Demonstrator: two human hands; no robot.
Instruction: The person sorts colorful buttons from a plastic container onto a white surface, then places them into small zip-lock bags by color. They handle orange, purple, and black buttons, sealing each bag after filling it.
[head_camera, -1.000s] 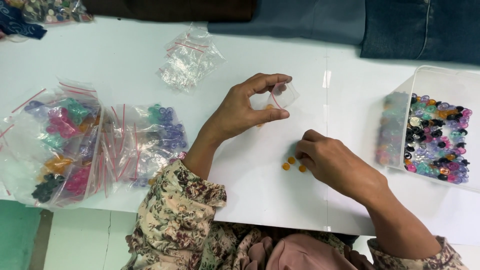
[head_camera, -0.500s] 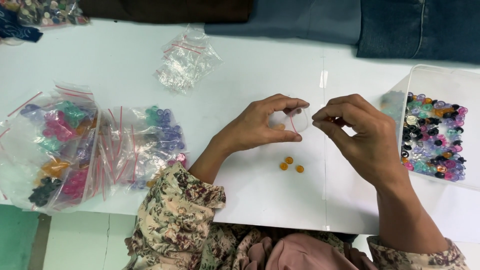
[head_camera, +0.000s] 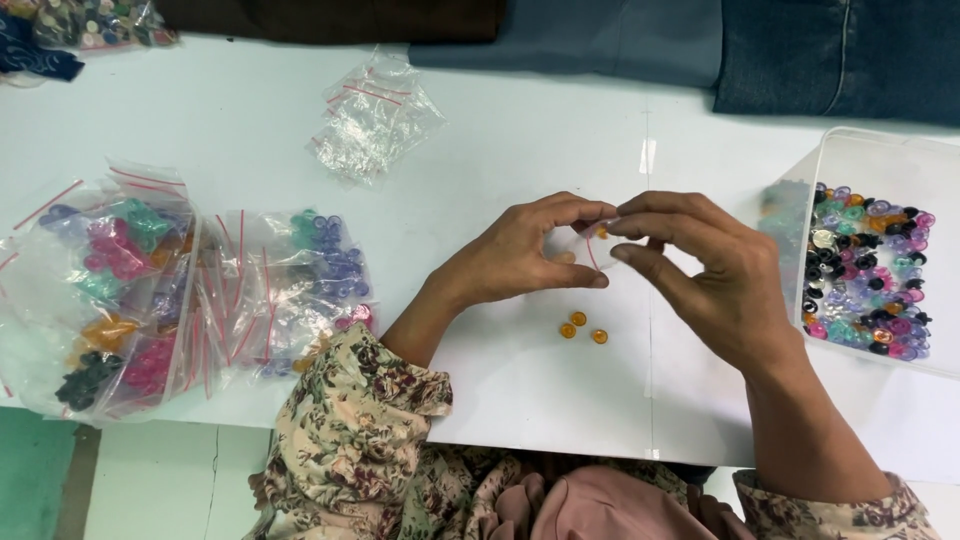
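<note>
Pinching small clear bag (head_camera: 588, 250) between both hands' grips.

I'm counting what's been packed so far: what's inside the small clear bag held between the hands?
One orange bead shows inside the small clear bag, pinched between the left hand and right hand. Fingers cover most of the bag, so any more stay hidden.

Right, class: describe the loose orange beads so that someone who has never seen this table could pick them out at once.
Start at the white table and find the person's two hands, left hand and right hand, meeting near its middle. Just below them lie three small orange beads in a tight cluster. They alone lie loose on the table; every other bead is bagged or in the clear tub.
</note>
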